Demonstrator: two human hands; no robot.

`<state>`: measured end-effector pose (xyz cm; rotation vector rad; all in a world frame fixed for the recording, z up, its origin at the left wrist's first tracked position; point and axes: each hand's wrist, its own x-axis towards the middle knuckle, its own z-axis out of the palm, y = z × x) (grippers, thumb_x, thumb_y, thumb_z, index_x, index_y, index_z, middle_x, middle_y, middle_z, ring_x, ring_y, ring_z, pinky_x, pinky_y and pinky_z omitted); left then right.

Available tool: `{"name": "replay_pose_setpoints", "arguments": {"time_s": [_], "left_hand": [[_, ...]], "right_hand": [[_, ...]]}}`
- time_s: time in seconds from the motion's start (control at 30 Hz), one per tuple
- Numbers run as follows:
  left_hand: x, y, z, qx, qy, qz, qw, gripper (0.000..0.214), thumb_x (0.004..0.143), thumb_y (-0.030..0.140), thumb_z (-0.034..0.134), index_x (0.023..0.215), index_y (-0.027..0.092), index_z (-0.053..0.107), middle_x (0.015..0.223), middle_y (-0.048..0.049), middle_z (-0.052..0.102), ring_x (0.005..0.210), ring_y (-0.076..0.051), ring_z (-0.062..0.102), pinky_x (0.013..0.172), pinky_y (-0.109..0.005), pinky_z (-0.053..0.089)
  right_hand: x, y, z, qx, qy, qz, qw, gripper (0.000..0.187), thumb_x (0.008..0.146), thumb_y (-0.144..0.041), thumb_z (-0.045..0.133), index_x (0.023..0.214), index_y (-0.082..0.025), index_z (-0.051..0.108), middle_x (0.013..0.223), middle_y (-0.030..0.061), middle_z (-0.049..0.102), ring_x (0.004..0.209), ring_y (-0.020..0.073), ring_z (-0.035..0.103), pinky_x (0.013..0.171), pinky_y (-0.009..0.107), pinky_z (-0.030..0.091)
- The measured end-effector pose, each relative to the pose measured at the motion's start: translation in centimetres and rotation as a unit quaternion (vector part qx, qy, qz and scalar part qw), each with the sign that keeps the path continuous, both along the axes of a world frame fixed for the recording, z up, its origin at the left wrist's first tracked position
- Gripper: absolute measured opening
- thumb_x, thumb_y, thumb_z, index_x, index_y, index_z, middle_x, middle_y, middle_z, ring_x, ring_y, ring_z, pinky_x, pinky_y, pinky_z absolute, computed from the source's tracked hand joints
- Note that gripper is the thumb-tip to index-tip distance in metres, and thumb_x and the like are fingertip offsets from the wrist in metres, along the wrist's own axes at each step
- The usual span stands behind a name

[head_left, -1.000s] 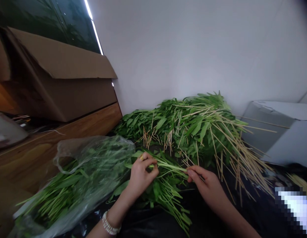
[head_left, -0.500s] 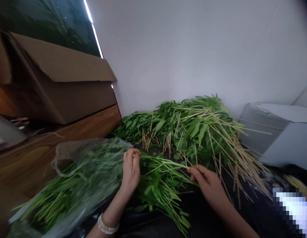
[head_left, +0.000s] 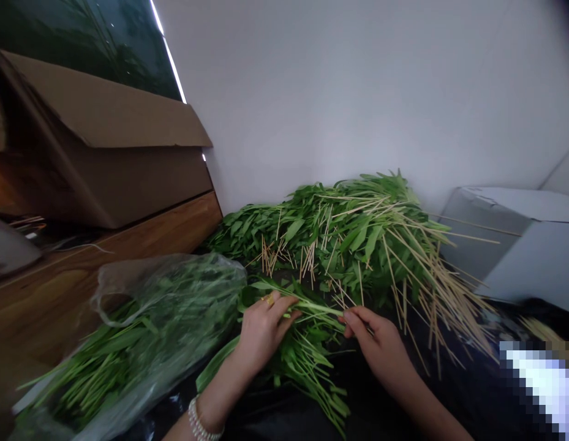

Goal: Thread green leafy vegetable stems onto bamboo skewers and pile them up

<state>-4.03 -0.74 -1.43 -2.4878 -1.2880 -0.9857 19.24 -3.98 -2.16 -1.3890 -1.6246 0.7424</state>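
Note:
My left hand (head_left: pixel 262 327), with a ring and a bead bracelet, pinches the leafy end of a green vegetable stalk (head_left: pixel 317 307). My right hand (head_left: pixel 375 343) pinches the stalk's other end, and a thin bamboo skewer seems to run under its fingers. Both hands hover over a loose bunch of green stalks (head_left: pixel 307 361) lying on black sheeting (head_left: pixel 385 416).
A large heap of leafy greens threaded on bamboo skewers (head_left: pixel 357 239) lies against the white wall. A clear plastic bag of greens (head_left: pixel 141 334) sits at left beside a wooden ledge (head_left: pixel 105 263) with a cardboard box (head_left: pixel 105 153). A grey box (head_left: pixel 518 239) stands at right.
My left hand went left to the bag's edge, then came back right onto the stalk near my right hand. My right hand stayed nearly still, pinching the stem end.

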Motion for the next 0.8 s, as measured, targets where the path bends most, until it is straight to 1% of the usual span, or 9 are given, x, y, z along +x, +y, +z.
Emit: {"name": "replay_pose_setpoints", "arguments": {"time_s": [0.1,0.27,0.37,0.47,0.57,0.67,0.73,0.8], "left_hand": [[0.0,0.1,-0.5,0.018,0.044,0.005,0.999,0.02,0.091,0.03,0.054,0.107,0.021,0.061,0.086,-0.0038,0.065,0.073,-0.018,0.063,0.064,-0.027,0.047],[0.1,0.1,-0.8,0.012,0.086,0.0,0.996,0.019,0.092,0.021,0.051,0.109,0.022,0.06,0.082,-0.0026,0.064,0.071,-0.017,0.061,0.064,-0.027,0.045],[0.1,0.0,-0.6,0.009,0.084,-0.006,0.996,0.017,0.089,0.018,0.053,0.103,0.021,0.062,0.078,-0.002,0.063,0.068,-0.016,0.059,0.062,-0.026,0.043],[0.3,-0.3,-0.4,0.003,0.061,-0.006,0.998,0.014,0.085,0.016,0.053,0.092,0.02,0.064,0.071,-0.0007,0.06,0.064,-0.016,0.057,0.061,-0.026,0.041],[0.6,-0.5,-0.2,-0.021,-0.001,-0.004,1.0,0.013,0.083,0.015,0.053,0.084,0.019,0.065,0.07,-0.0009,0.059,0.064,-0.015,0.056,0.062,-0.025,0.041],[0.9,-0.4,0.3,-0.066,-0.118,0.005,0.991,0.014,0.08,0.015,0.052,0.079,0.017,0.066,0.072,-0.0016,0.06,0.067,-0.014,0.057,0.065,-0.024,0.043],[0.5,-0.1,0.8,-0.096,-0.207,0.025,0.973,0.016,0.077,0.015,0.05,0.072,0.017,0.065,0.068,-0.0007,0.06,0.066,-0.015,0.057,0.064,-0.024,0.043],[-0.5,0.5,1.4,-0.112,-0.295,0.066,0.947,0.017,0.075,0.016,0.047,0.065,0.017,0.061,0.064,0.0004,0.058,0.064,-0.015,0.055,0.062,-0.024,0.042]], "right_hand": [[-0.3,-0.4,0.4,-0.003,-0.001,0.002,1.0,0.038,0.09,-0.048,0.041,0.073,-0.022,0.062,0.066,0.0011,0.064,0.072,0.0188,0.062,0.064,0.025,0.044],[-0.7,-0.6,0.8,-0.012,0.006,0.015,1.0,0.04,0.09,-0.049,0.039,0.069,-0.022,0.058,0.065,0.0012,0.062,0.071,0.0184,0.06,0.069,0.027,0.043],[-0.8,-0.6,0.6,-0.021,0.008,0.024,0.999,0.04,0.09,-0.05,0.04,0.067,-0.022,0.056,0.066,0.0014,0.063,0.073,0.0188,0.061,0.07,0.028,0.043],[-0.9,-0.5,0.4,-0.026,0.006,0.032,0.999,0.039,0.09,-0.049,0.041,0.069,-0.021,0.058,0.068,0.0018,0.064,0.077,0.0194,0.062,0.07,0.027,0.042],[-1.3,-0.5,0.3,-0.03,-0.004,0.038,0.999,0.039,0.09,-0.049,0.04,0.071,-0.021,0.061,0.065,0.0009,0.063,0.07,0.0183,0.06,0.066,0.027,0.041],[-1.5,-0.5,0.3,-0.034,-0.001,0.045,0.998,0.038,0.089,-0.049,0.04,0.077,-0.021,0.063,0.063,-0.0003,0.062,0.064,0.0173,0.058,0.063,0.027,0.04],[-1.2,-0.4,0.4,-0.033,0.011,0.04,0.999,0.038,0.089,-0.049,0.041,0.077,-0.021,0.063,0.063,-0.0003,0.062,0.064,0.0172,0.058,0.063,0.027,0.04],[-0.7,-0.2,0.3,-0.032,0.029,0.024,0.999,0.038,0.088,-0.05,0.042,0.074,-0.021,0.061,0.064,0.0004,0.062,0.066,0.0175,0.058,0.063,0.027,0.04]]}}
